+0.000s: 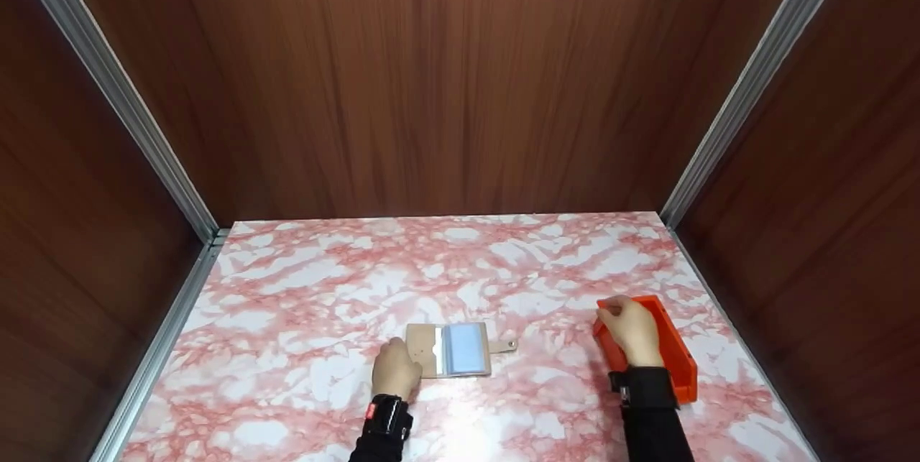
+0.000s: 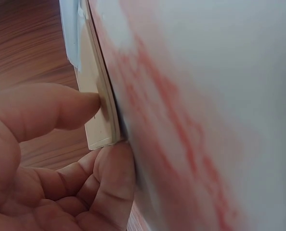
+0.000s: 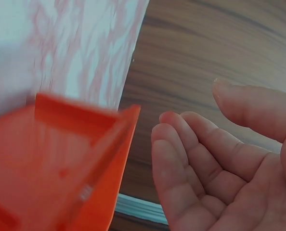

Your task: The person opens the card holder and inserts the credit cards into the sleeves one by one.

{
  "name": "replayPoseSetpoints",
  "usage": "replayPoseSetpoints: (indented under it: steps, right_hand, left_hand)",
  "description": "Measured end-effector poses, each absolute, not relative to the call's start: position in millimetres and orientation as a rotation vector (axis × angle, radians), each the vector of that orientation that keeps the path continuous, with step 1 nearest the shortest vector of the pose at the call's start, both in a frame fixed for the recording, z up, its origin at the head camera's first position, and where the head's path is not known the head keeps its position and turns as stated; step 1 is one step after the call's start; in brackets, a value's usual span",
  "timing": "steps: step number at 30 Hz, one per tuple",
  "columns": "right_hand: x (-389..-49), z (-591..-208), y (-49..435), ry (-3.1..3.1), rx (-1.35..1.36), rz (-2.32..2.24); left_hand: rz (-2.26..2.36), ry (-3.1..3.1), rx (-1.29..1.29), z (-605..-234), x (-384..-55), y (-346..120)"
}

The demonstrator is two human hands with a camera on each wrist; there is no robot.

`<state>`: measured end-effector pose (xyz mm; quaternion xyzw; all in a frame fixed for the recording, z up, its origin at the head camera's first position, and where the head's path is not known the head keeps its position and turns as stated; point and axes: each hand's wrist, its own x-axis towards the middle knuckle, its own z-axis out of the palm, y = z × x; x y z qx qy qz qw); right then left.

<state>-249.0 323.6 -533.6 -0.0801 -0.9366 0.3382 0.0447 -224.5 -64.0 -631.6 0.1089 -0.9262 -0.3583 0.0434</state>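
Note:
A tan card holder point(image 1: 421, 338) lies spread out on the table, with clear bluish sleeves point(image 1: 467, 348) and a snap strap point(image 1: 503, 345) pointing right. My left hand point(image 1: 395, 370) is at its lower left corner. In the left wrist view, the thumb presses on the tan cover point(image 2: 100, 132) while a fingertip sits against its edge, pinching the corner. Over at the right, my right hand point(image 1: 632, 329) hovers above an orange bin point(image 1: 681, 368). Its fingers are loosely bent and hold nothing; the right wrist view has a gap between them and the bin's wall point(image 3: 107, 187).
Pink and white marbled table point(image 1: 309, 304) spreads beneath everything. Brown wood-grain panels point(image 1: 445, 88) enclose it at the back and both sides, with metal rails point(image 1: 154, 124) along the corners. The bin stands near the table's right edge.

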Motion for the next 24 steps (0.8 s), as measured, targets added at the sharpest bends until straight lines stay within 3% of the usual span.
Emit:
replayPoseSetpoints:
  steps: [24]
  right_hand:
    - [-259, -545, 379, -3.036, -0.236, 0.857]
  left_hand:
    - [-1.071, -2.793, 0.294, -637, -225, -65]
